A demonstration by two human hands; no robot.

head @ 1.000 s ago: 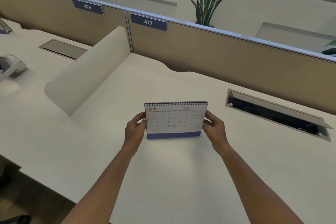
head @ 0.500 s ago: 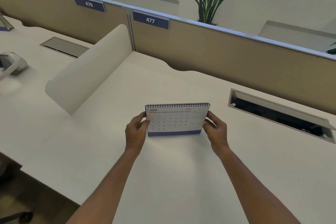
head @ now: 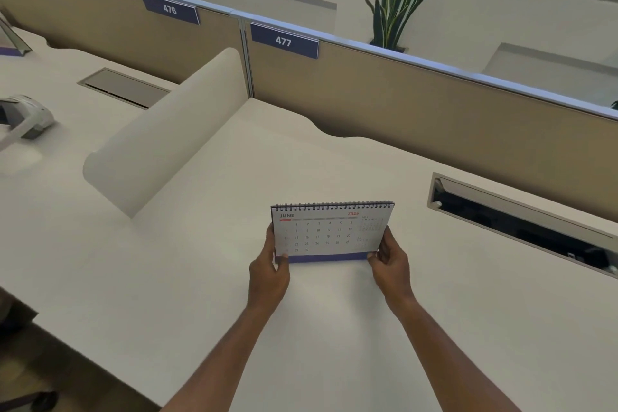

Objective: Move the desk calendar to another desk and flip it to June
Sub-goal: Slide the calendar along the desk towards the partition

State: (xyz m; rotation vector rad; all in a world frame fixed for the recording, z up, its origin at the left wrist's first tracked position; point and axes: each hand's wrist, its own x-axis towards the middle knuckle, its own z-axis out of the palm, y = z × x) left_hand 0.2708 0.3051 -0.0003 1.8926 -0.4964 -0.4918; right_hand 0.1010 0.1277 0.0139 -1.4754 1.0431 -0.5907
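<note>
The spiral-bound desk calendar (head: 329,232) stands upright on the white desk (head: 334,328) below the label 477, showing its JUNE page with a blue strip along the bottom. My left hand (head: 269,269) grips its lower left corner and side. My right hand (head: 389,262) grips its lower right corner. Both thumbs rest on the front face.
A white rounded divider (head: 167,140) separates this desk from the left desk, where a white device (head: 28,117) lies. An open cable slot (head: 521,227) sits to the right. A beige partition (head: 418,104) runs along the back, with plants behind it.
The calendar stays on its June page between both hands. My hands have slid down its sides to the bottom corners.
</note>
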